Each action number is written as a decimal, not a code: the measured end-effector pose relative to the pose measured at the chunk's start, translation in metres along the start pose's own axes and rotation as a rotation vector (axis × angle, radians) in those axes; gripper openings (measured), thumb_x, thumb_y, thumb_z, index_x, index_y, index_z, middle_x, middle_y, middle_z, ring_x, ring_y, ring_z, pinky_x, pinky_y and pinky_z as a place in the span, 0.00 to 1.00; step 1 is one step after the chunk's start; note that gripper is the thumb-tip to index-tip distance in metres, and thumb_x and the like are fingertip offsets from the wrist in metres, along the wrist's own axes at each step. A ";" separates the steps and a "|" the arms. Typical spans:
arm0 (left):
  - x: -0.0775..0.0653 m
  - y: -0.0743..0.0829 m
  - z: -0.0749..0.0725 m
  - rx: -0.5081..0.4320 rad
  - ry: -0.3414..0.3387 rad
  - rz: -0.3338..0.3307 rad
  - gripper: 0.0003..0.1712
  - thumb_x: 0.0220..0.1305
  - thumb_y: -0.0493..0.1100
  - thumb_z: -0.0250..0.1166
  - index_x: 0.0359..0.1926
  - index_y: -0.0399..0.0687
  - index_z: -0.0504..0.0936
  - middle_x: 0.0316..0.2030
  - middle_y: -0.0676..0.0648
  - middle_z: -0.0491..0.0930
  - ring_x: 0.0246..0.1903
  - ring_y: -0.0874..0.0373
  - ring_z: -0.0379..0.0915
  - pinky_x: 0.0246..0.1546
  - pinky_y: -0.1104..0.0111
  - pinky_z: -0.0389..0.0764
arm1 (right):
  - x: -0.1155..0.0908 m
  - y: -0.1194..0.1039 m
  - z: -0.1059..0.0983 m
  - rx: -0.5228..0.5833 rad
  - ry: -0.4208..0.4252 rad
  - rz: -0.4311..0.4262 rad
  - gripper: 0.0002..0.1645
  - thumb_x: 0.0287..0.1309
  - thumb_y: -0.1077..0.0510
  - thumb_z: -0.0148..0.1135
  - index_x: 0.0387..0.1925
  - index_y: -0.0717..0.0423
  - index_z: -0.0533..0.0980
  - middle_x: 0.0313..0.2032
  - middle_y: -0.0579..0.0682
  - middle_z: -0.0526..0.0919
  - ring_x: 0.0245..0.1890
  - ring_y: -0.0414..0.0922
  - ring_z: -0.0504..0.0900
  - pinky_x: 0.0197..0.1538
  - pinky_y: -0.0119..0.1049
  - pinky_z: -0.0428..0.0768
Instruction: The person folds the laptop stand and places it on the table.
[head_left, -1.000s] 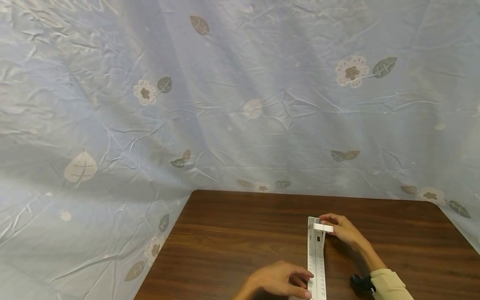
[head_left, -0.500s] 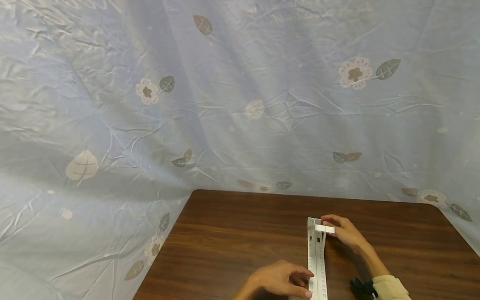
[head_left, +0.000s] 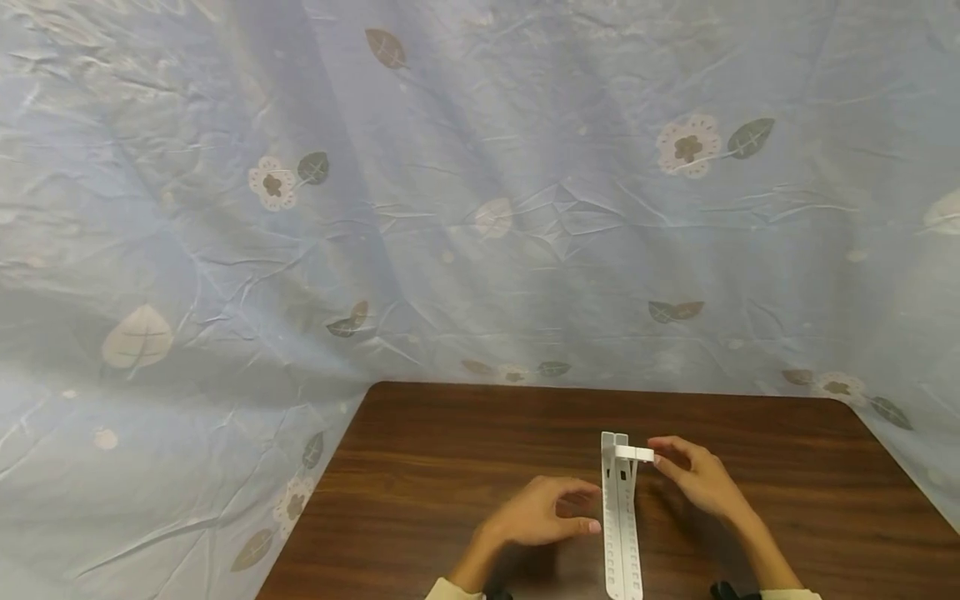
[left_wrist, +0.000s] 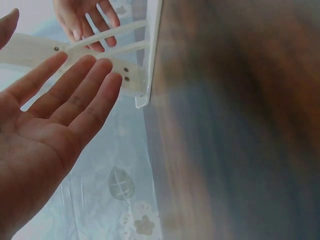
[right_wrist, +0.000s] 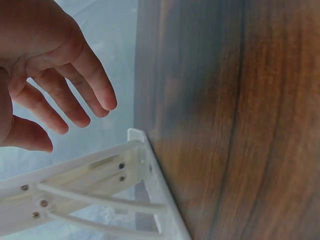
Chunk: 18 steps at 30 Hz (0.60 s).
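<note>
A white folding stand with a long slotted base and slanted struts is on the brown table, its raised crosspiece at the far end. Screws show on its upright arm in both wrist views. To its left my left hand has thumb and fingers apart, fingertips close to the stand's edge. My right hand is on the other side, loosely bent fingers beside the crosspiece. In the right wrist view a gap separates the right hand from the stand. The left hand shows its palm and extended fingers.
The wooden table has rounded far corners. A pale blue curtain with leaf and flower prints hangs behind it and along the left side. Dark straps sit at both wrists, near light sleeves.
My left hand has come off the stand's near part and moved farther up beside it. My right hand has drawn back to the right from the crosspiece. The view has shifted slightly.
</note>
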<state>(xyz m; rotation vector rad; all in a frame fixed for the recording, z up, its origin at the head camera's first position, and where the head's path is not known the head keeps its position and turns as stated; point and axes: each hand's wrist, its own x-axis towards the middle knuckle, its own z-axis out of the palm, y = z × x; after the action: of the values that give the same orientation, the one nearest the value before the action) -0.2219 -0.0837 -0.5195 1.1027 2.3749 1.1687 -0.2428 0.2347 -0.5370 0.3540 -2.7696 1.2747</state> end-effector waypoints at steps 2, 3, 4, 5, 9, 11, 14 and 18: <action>0.002 0.000 -0.004 0.036 0.041 0.011 0.32 0.76 0.53 0.69 0.71 0.40 0.78 0.67 0.41 0.83 0.65 0.49 0.82 0.64 0.64 0.85 | -0.003 -0.004 0.000 0.004 0.009 -0.009 0.26 0.78 0.47 0.62 0.68 0.56 0.78 0.64 0.62 0.85 0.64 0.68 0.82 0.62 0.71 0.80; 0.003 0.000 -0.005 0.059 0.059 0.012 0.32 0.76 0.54 0.68 0.71 0.41 0.78 0.67 0.42 0.83 0.65 0.49 0.82 0.64 0.63 0.85 | -0.005 -0.005 0.000 0.010 0.009 -0.013 0.26 0.78 0.47 0.62 0.68 0.57 0.78 0.64 0.63 0.84 0.64 0.68 0.82 0.62 0.71 0.81; 0.004 0.000 -0.007 0.081 0.077 0.015 0.32 0.76 0.55 0.68 0.71 0.42 0.78 0.67 0.42 0.83 0.65 0.49 0.82 0.65 0.62 0.85 | -0.007 -0.007 0.000 0.009 0.013 -0.016 0.27 0.78 0.47 0.62 0.68 0.57 0.78 0.64 0.63 0.84 0.63 0.68 0.83 0.62 0.70 0.81; 0.005 -0.001 -0.008 0.106 0.094 0.017 0.32 0.76 0.56 0.68 0.71 0.42 0.78 0.66 0.43 0.84 0.65 0.49 0.82 0.66 0.61 0.84 | -0.010 -0.009 0.000 0.005 0.018 -0.019 0.27 0.78 0.47 0.62 0.68 0.57 0.78 0.64 0.62 0.85 0.64 0.68 0.82 0.62 0.70 0.81; 0.010 -0.003 -0.010 0.155 0.157 0.024 0.33 0.75 0.56 0.69 0.71 0.41 0.78 0.65 0.43 0.85 0.64 0.51 0.83 0.66 0.61 0.83 | -0.019 -0.016 0.001 -0.012 0.027 -0.032 0.27 0.78 0.47 0.63 0.69 0.56 0.77 0.64 0.64 0.84 0.67 0.72 0.79 0.63 0.74 0.78; 0.013 -0.004 -0.010 0.162 0.180 0.025 0.33 0.74 0.55 0.69 0.71 0.40 0.78 0.66 0.42 0.84 0.64 0.50 0.83 0.66 0.61 0.83 | -0.021 -0.020 0.001 -0.015 0.035 -0.036 0.27 0.77 0.47 0.64 0.69 0.55 0.77 0.65 0.64 0.84 0.68 0.73 0.78 0.63 0.75 0.77; 0.020 -0.005 -0.009 0.175 0.217 0.015 0.34 0.74 0.54 0.70 0.72 0.41 0.77 0.67 0.43 0.83 0.66 0.47 0.81 0.66 0.59 0.83 | -0.023 -0.024 0.001 0.006 0.042 -0.041 0.29 0.77 0.47 0.64 0.71 0.55 0.75 0.66 0.65 0.83 0.69 0.72 0.77 0.64 0.76 0.76; 0.033 -0.005 -0.004 0.206 0.261 -0.015 0.34 0.74 0.54 0.70 0.74 0.45 0.76 0.70 0.45 0.81 0.68 0.47 0.79 0.69 0.58 0.81 | -0.023 -0.026 0.004 0.066 0.047 -0.030 0.30 0.77 0.48 0.64 0.73 0.55 0.73 0.66 0.66 0.82 0.68 0.71 0.78 0.63 0.74 0.79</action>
<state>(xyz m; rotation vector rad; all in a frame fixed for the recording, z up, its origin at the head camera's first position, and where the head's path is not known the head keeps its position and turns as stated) -0.2491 -0.0637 -0.5179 1.0459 2.7504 1.1451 -0.2143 0.2195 -0.5239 0.3641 -2.6785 1.3519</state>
